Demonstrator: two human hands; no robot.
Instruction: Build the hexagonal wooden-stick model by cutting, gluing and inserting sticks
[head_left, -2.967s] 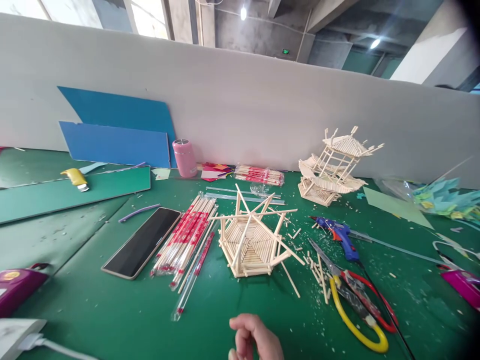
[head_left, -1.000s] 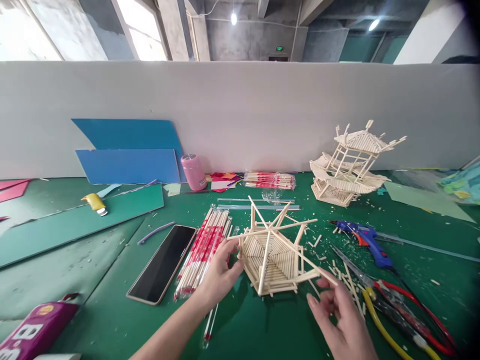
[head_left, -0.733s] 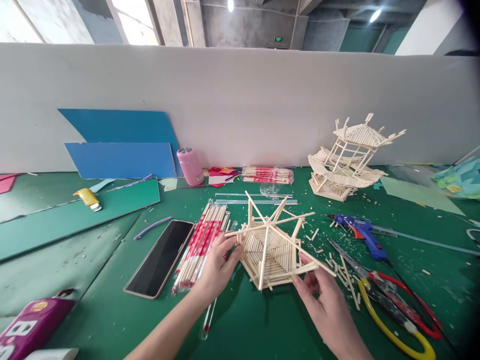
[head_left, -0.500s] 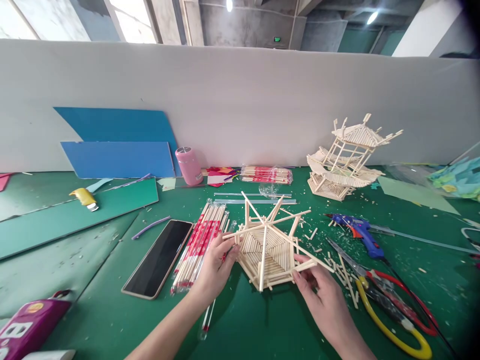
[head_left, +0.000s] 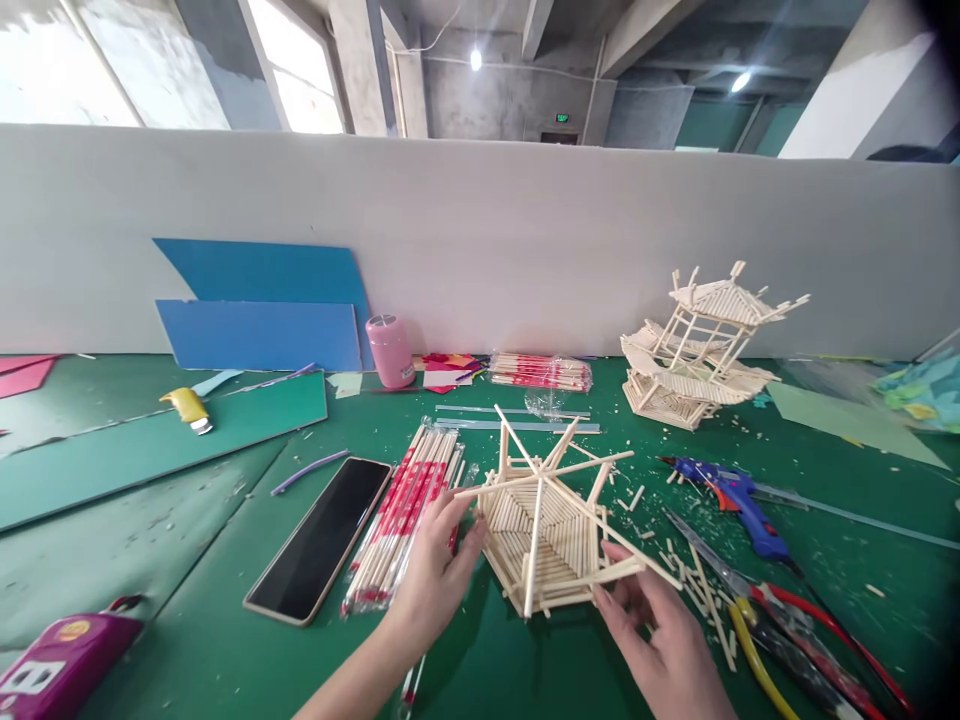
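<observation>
A six-sided wooden-stick pavilion frame (head_left: 555,535) stands in front of me, with a woven-looking floor of sticks, short posts and roof sticks meeting at a raised centre. My left hand (head_left: 431,575) grips its left corner between thumb and fingers. On the opposite side, my right hand (head_left: 652,625) pinches the front right corner, where a roof stick juts out. Wrapped bundles of wooden sticks (head_left: 405,515) with red bands lie beside my left hand. Scissors (head_left: 709,550), pliers (head_left: 810,640) and cut stick pieces (head_left: 697,595) are near my right hand.
A finished-looking stick pagoda (head_left: 697,350) stands at the back right. Nearer is a blue glue gun (head_left: 731,490). A phone (head_left: 319,540), a yellow cutter (head_left: 187,408), a pink cup (head_left: 390,350) and blue boards (head_left: 262,335) occupy the left. Another stick pack (head_left: 540,370) lies behind.
My view has tilted up slightly, so the whole scene sits lower in the picture. Both hands keep their hold on the stick frame, which has hardly moved.
</observation>
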